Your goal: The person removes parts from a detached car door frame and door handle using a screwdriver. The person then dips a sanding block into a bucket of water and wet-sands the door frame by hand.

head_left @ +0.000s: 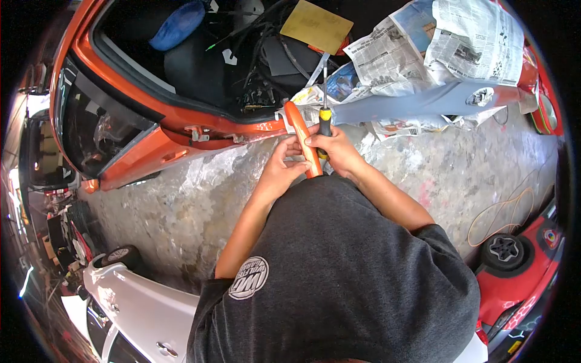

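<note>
Head view, 1 camera, looking down. Both hands near the centre of the frame, close together in front of a dark shirt (pixel 339 254). Left hand (pixel 283 166): closed lightly, fingers and thumb along a curved orange piece (pixel 298 124), glossy, slanting from upper left down to the shirt's edge. Right hand (pixel 340 151): wrapped round a screwdriver (pixel 325 124), black and yellow handle, shaft toward the top of the frame; its thumb also lies on the orange piece.

Floor (pixel 417 160): grey concrete, mottled and patchy across the middle, pale shiny areas, pinkish stain right of centre. A thin tan cord (pixel 470 233) loops over it at the right.

Upper left: orange car body (pixel 181 115) around a dark interior, with an open door (pixel 130 163) below. Top centre: tangled cables (pixel 261 60), a yellowish card (pixel 316 27); a blue item (pixel 177 25) farther left. Upper right: newspaper (pixel 475 45) spread above and under a long blue-grey panel (pixel 399 107).

Room edges: silver car (pixel 154 296) lower left, red car (pixel 514 281) lower right with a black wheel (pixel 507 251) beside it. Far left dim and cluttered; details too small to tell.
</note>
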Tool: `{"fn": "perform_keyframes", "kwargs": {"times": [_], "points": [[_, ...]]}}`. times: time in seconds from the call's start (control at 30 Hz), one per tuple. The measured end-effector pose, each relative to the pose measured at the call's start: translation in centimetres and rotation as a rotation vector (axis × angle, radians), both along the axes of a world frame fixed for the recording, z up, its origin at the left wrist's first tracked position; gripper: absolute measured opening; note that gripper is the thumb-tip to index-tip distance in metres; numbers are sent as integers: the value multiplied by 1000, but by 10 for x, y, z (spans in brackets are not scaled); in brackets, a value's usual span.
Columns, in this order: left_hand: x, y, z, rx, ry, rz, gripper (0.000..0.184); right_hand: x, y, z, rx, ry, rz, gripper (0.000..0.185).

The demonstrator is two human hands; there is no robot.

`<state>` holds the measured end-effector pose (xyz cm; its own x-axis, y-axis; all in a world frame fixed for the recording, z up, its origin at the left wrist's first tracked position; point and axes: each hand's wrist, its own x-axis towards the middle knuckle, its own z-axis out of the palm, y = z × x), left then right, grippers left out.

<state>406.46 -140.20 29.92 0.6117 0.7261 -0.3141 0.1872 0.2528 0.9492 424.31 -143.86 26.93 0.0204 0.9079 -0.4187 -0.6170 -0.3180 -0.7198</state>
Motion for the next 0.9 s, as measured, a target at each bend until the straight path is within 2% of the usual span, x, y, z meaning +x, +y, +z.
{"fn": "perform_keyframes", "kwargs": {"times": [0.07,0.1,0.4,0.5,0.6,0.7,0.8,0.9], "points": [[-4,-4,-13,-8,44,-42,63,0,2,-7,-22,40,-52,23],[-4,-5,-14,85,64,-87,69,1,3,-4,-67,49,-75,23],[-12,-6,-17,91,153,-63,72,-8,11,-1,-50,-18,-116,22],[-15,-7,-22,147,80,-58,64,-11,11,1,-25,-52,-88,21],[-16,-9,-22,179,110,-30,49,-13,12,1,-32,-158,-76,21],[-17,-10,-16,438,326,-22,35,-17,11,3,8,-212,-73,22],[-14,-9,7,683,439,-104,32,-18,10,16,4,-250,-63,22],[-13,-9,14,728,462,-109,31,-17,11,22,-16,-232,-42,23]]}}
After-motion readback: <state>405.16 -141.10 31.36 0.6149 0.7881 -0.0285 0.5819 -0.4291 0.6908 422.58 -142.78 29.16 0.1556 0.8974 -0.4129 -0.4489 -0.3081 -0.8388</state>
